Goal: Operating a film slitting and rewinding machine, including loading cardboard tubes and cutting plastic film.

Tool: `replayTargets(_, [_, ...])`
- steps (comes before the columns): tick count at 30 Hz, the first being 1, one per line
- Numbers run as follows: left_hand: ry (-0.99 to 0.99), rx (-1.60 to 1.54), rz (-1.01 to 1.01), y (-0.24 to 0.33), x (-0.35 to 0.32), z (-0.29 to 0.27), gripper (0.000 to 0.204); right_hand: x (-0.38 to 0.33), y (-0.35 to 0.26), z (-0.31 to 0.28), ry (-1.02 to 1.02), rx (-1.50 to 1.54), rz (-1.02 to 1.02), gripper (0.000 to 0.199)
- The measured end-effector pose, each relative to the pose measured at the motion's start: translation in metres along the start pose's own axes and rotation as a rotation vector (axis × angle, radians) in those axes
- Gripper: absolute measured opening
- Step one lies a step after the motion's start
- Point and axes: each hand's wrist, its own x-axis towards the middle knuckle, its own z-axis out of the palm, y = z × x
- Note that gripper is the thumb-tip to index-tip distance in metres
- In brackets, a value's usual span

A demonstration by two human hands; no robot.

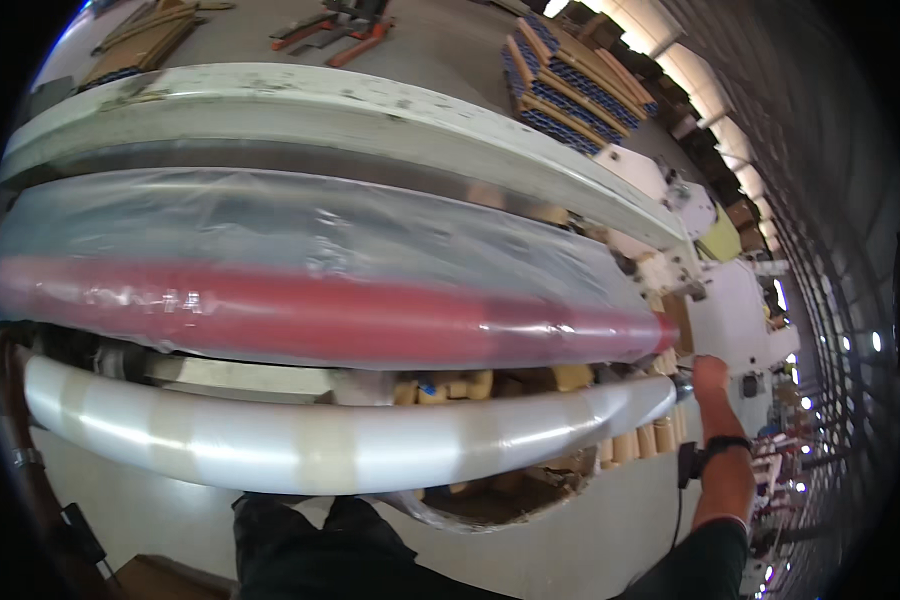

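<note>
A long white film roll (pixel 390 445) with tan bands lies crosswise in front of my body. My right hand (pixel 711 376) is closed at its right end, around the short metal shaft end (pixel 683 386) that sticks out there. My left hand (pixel 2 350) is at the roll's far left end, dim at the picture's rim, its fingers hidden. Just beyond the white roll, a red roll (pixel 370 315) lies under a wide sheet of clear plastic film (pixel 270 215). Straps with small dark devices sit on both wrists.
A long pale machine beam (pixel 350 115) runs behind the film, with white machine side plates (pixel 735 320) at the right. Below the white roll is an open carton (pixel 510 510) with cardboard cores. Stacked bundles (pixel 570 85) and an orange pallet truck (pixel 335 30) stand farther back.
</note>
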Motion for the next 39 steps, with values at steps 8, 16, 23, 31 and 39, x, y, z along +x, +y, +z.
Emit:
replayTargets(8, [0.115, -0.46, -0.131, 0.057, -0.026, 0.043, 0.028, -0.04, -0.169, -0.361, 0.207, 1.594, -0.012, 0.006])
replayTargets(16, [0.603, -0.442, -0.309, -0.008, -0.019, 0.011, 0.056, -0.007, -0.465, -0.679, -0.088, 2.374, -0.58, 0.013])
replayTargets(23, [0.456, -1.124, -0.577, -0.16, -0.045, -0.016, 0.046, -0.045, -0.535, -0.706, -0.42, 2.611, -0.636, 0.013])
replayTargets(31, [0.34, -2.02, -0.506, -0.077, 0.009, 0.009, 0.064, -0.277, -0.439, -0.614, 0.517, 0.983, -1.14, 0.089])
replayTargets(39, [0.492, -1.536, -0.858, -0.086, -0.03, -0.012, 0.052, -0.2, -0.466, -0.614, -0.408, 1.058, -1.399, 0.078])
